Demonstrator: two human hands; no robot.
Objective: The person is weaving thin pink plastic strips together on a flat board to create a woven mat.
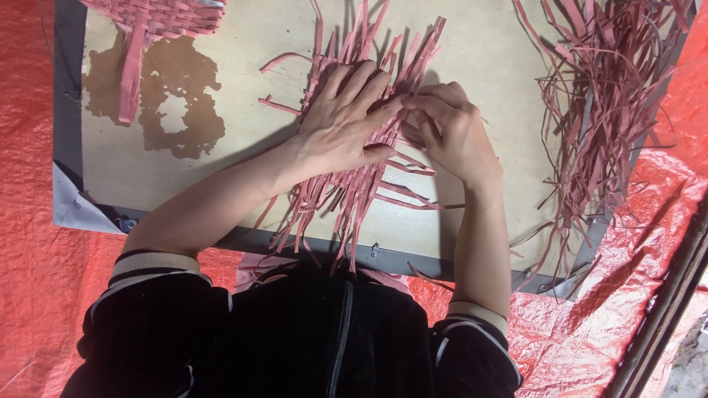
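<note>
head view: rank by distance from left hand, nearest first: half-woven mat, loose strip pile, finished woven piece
1. half-woven mat: directly under the left hand, touching.
2. finished woven piece: board's top-left corner, clearly apart.
3. loose strip pile: right edge of the board, beyond the right hand, farthest.

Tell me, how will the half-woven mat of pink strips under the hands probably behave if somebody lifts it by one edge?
The half-woven mat would probably sag: its thin flat strips curl and splay at the loose ends. It looks light for its size. Unwoven ends might slip out, since the left hand presses it flat on the board while the right hand pinches a strip.
</note>
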